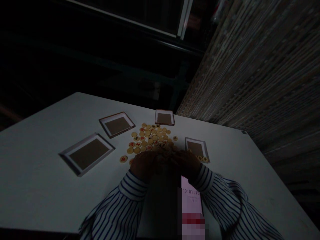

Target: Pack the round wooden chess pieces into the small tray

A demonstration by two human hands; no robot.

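My left hand (143, 166) and my right hand (186, 162) rest together on the white table (37, 180), dark and close to my body, just in front of a pile of round wooden game pieces (150, 138) marked in red and black. The fingers of both hands curl toward each other over the near edge of the pile; the light is too dim to show what, if anything, they hold. Both wrists wear blue-and-white striped sleeves.
Shallow trays with brown insides lie around the pile: two at the left (87, 153) (117, 124), one behind (164, 117), one at the right (196, 148) with a few pieces in it. A lit phone (191, 200) showing a timer lies between my forearms. A brick wall (262, 66) rises at the right.
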